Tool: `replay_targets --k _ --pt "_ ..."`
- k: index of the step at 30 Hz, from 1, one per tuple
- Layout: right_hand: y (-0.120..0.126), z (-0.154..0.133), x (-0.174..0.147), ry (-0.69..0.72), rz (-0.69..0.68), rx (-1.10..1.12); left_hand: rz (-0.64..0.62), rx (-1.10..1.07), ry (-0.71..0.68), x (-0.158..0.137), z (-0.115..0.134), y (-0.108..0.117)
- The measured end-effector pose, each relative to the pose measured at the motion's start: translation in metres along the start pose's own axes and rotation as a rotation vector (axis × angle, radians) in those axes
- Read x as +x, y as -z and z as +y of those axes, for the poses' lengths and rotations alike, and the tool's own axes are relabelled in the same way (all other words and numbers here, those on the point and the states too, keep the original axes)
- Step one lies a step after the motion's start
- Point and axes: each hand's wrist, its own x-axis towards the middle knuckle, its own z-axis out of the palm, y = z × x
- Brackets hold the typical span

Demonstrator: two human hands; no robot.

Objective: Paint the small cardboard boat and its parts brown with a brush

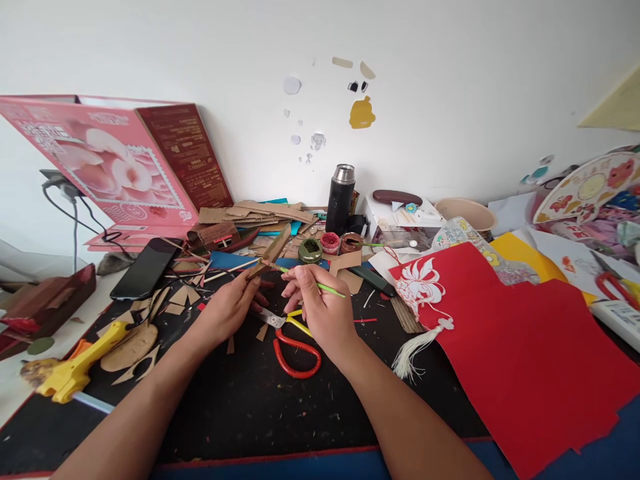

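Observation:
My left hand [234, 303] is closed on a narrow strip of brown cardboard [276, 245] that points up and away. Pinched in my right hand [323, 303] is a thin green paintbrush [331, 290], its tip touching or very close to the strip. Scissors [296, 357] with red and yellow handles lie on the black mat under my hands. Beyond them stand small paint jars: a green one [311, 251], a red one [330, 243] and a brown one [352, 243].
A yellow glue gun [83, 363], a black phone [146, 268] and cardboard scraps [183, 297] lie at left. Red paper [530, 347] with a white tassel [415, 353] covers the right side. A black thermos [341, 200] and a pink box [120, 167] stand by the wall.

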Motion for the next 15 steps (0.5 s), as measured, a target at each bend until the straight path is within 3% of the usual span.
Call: replay_targets --k 15 --pt "0.0049 0.0031 0.0054 0.008 0.057 -0.01 -0.014 0.003 -0.016 -0.0008 0.0025 0.0008"
